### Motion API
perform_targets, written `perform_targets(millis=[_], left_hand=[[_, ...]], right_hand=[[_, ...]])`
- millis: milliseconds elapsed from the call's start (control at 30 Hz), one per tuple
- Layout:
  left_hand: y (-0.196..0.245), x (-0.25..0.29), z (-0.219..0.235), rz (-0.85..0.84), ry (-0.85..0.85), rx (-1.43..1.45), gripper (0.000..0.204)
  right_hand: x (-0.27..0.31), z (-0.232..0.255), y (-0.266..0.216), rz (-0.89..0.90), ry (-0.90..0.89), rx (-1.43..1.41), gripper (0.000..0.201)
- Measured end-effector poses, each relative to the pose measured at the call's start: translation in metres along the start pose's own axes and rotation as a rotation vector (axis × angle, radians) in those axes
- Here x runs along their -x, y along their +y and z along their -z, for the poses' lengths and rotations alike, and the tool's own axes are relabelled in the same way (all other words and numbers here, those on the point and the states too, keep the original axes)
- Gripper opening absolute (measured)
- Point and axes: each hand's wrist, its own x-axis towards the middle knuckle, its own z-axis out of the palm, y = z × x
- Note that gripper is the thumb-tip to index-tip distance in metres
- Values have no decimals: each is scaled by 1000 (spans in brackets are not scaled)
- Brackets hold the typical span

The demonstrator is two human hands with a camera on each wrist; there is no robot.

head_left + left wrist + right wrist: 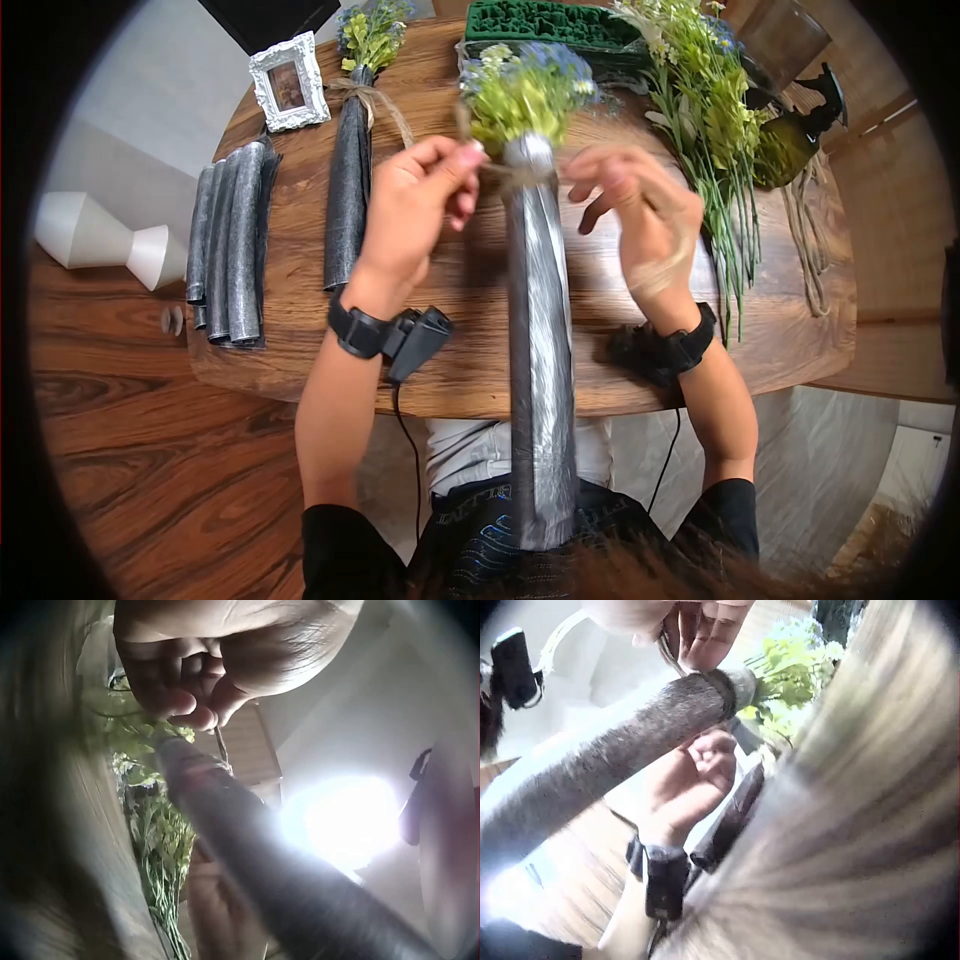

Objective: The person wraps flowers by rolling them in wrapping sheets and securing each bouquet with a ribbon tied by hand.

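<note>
A bouquet wrapped in dark silvery-grey paper (pixel 540 350) lies lengthwise between the hands, its near end over the person's lap. Blue, white and yellow-green flowers (pixel 525 95) stick out of its far end. Brown twine (pixel 522 180) circles the wrap just below the flowers. On the left of the neck, the left hand (pixel 412 205) pinches one end of the twine between thumb and fingers. The right hand (pixel 655 215), on the other side, pinches another end, as the right wrist view shows, where the twine (pixel 669 654) runs from its fingers to the wrap.
At the left lie a finished-looking wrapped bouquet (pixel 348 190), several rolls of grey paper (pixel 243 240) and a white photo frame (pixel 288 85). Green floral foam (pixel 550 25) is at the back. Loose flower stems (pixel 725 200), a spray bottle (pixel 790 145) and spare twine (pixel 808 240) are at the right.
</note>
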Motion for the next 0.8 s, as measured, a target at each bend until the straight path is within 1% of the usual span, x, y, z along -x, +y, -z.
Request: perform_targets(millis=[33,67,133,167,200,233,267,300,333,367,400,433,467,533,567,600,667,733,800], left_hand=[[2,-3,5,-11,12,9,17],[4,-4,9,-22,24,17,16],[6,-3,9,-33,9,20,16],[6,-2,7,-25,-20,45,16],[5,-1,7,-17,-45,71,16],[2,-3,9,-51,-108,80,19],[-1,-3,8,-53,-103,81,19],[-3,-3,2,-82,-115,111,19],[-4,-2,-2,-108,-128,141,19],[-5,-3,0,-115,-206,134,20],[-6,-3,-2,-112,-209,133,20],[-6,-1,-4,-108,-249,173,21],[-7,-1,-5,-105,-288,213,22],[-8,-1,-5,-93,-298,203,23],[-8,-1,-4,-85,-337,241,23],[-8,-1,-4,-76,-375,278,23],[-8,-1,-7,-59,-377,301,24],[-9,1,-9,-44,-380,323,24],[-8,2,-10,21,-338,376,24]], right_hand=[[-3,2,-2,14,19,41,28],[-2,1,-2,14,18,41,28],[0,-3,-1,-206,-12,-223,35],[2,-4,-1,-244,-16,-258,45],[1,-4,-1,-240,-20,-258,45],[1,-2,0,-253,-37,-305,47],[1,-2,0,-267,-53,-352,50],[-1,-5,-3,-276,-28,-363,55],[-1,-4,-1,-277,-28,-364,55],[-1,-2,3,-317,-45,-374,54],[-1,-1,4,-357,-61,-384,54],[-1,-5,3,-402,-17,-361,55],[0,-4,4,-401,-15,-361,55],[0,-4,6,-422,-82,-325,54],[2,-6,7,-445,-36,-329,53],[1,-6,6,-447,-36,-330,53],[2,-5,6,-492,-24,-295,52],[3,-7,7,-498,-23,-295,52],[3,-7,7,-497,-28,-294,52]])
